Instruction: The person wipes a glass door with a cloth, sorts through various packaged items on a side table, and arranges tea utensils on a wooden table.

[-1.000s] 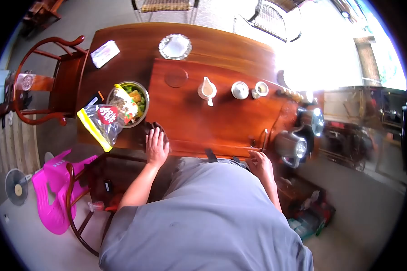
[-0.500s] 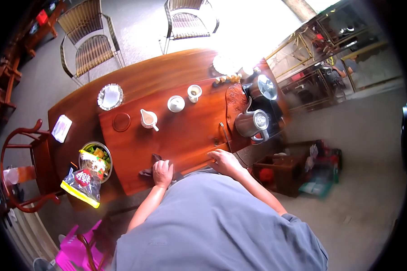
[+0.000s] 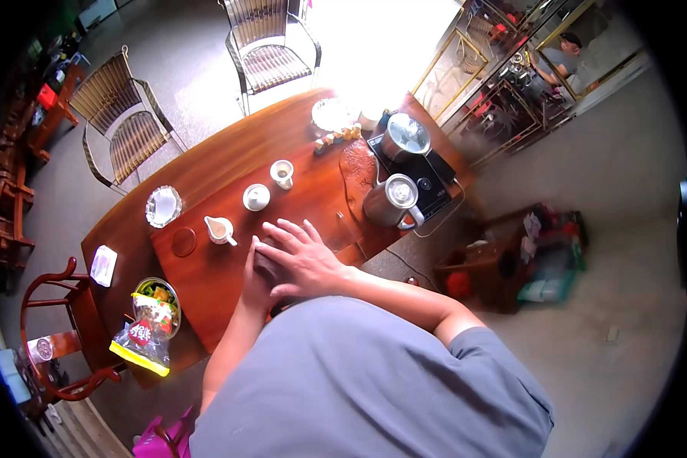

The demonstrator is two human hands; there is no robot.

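Note:
My left hand [image 3: 255, 281] is raised at the near edge of the wooden tea table, closed around a dark brown cloth [image 3: 266, 266], partly hidden between my hands. My right hand [image 3: 307, 258] reaches across over the cloth with its fingers stretched out and apart. Just beyond them stands a white pouring jug [image 3: 220, 230]. Farther along are a lidded white bowl [image 3: 256, 198] and a white cup with a strainer [image 3: 282, 174].
At right, a steel kettle [image 3: 391, 201] and a glass-lidded pot [image 3: 406, 137] stand by a black hot plate [image 3: 435, 191]. On the left are a bowl of fruit [image 3: 160, 292] with a plastic bag, a tissue pack [image 3: 104, 266] and a glass ashtray [image 3: 163, 207]. Chairs surround the table.
My left hand has lifted the cloth from the tabletop. My right hand has moved left from the table edge to meet it. The view has shifted and turned slightly.

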